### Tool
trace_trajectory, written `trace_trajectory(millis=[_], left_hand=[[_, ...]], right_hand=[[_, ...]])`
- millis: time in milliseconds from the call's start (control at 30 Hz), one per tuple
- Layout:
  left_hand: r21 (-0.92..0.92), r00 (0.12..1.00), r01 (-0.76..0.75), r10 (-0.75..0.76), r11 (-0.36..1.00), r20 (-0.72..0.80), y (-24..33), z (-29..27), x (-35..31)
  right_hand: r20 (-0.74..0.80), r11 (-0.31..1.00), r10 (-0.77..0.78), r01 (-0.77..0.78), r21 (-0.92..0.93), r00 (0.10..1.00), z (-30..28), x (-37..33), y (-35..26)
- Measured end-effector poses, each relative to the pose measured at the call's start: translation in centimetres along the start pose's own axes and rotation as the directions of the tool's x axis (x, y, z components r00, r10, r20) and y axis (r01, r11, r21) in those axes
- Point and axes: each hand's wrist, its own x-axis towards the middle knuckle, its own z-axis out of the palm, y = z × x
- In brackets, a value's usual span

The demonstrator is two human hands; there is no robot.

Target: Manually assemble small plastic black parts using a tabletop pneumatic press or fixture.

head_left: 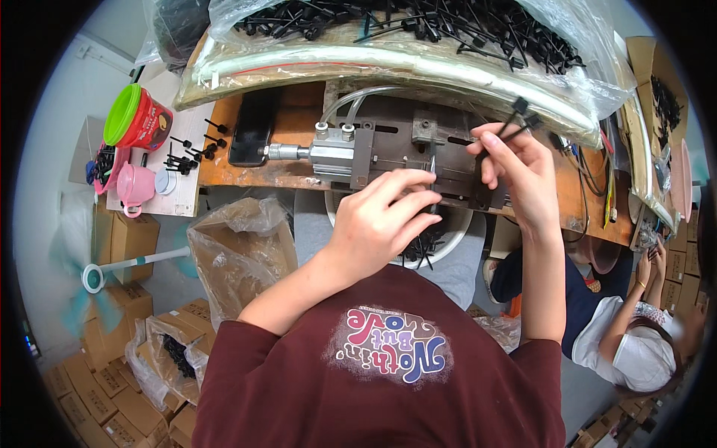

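My right hand (pixel 519 160) is raised over the right side of the metal fixture, its fingers closed on black plastic stemmed pieces (pixel 518 112) with blocky heads that stick up past the fingertips. My left hand (pixel 385 213) is at the front of the fixture (pixel 455 153), fingers curled beside an upright metal pin (pixel 432 158). A dark bit shows at its fingertips, but the thumb and whatever it pinches are hidden. Left of the pin, a silver pneumatic cylinder (pixel 332 158) with clear hoses is mounted on the fixture. Below the hands, a white tub (pixel 469 231) holds more black pieces.
A plastic-lined tray (pixel 373 58) heaped with black stemmed pieces spans the back. To the left are a phone (pixel 254 131), a red bucket (pixel 146 123) and a pink cup (pixel 136 184). A fan (pixel 92 278) and cartons (pixel 112 388) stand lower left. Another person (pixel 631 340) sits at right.
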Motion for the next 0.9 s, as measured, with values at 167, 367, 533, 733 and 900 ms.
trace_trajectory(millis=[167, 367, 533, 733, 900], left_hand=[[0.225, 0.986, -0.092, 0.058, 0.97, 0.154, -1.9, 2.1, -2.3], [0.307, 0.982, -0.104, 0.048, 0.946, 0.185, -2.3, 2.7, -1.7], [0.284, 0.98, -0.083, 0.027, 0.955, 0.197, -2.4, 2.5, -1.7], [-0.552, 0.952, 0.304, -0.239, 0.776, 0.189, 0.2, 0.2, -0.3], [-0.229, 0.998, 0.057, -0.046, 0.972, 0.051, 0.3, 0.0, -0.7]], right_hand=[[-0.114, 0.955, -0.252, 0.227, -0.193, 0.961, 1.0, -1.3, 0.2], [-0.127, 0.726, -0.569, 0.424, -0.541, 0.812, 1.6, -2.9, 1.8], [0.297, 0.161, -0.729, 0.575, -0.802, 0.617, 0.6, -2.7, 2.3], [0.527, -0.144, -0.694, 0.623, -0.769, 0.49, 1.0, -2.3, 3.4], [0.513, -0.129, -0.718, 0.634, -0.763, 0.471, 1.5, -1.9, 3.4]])
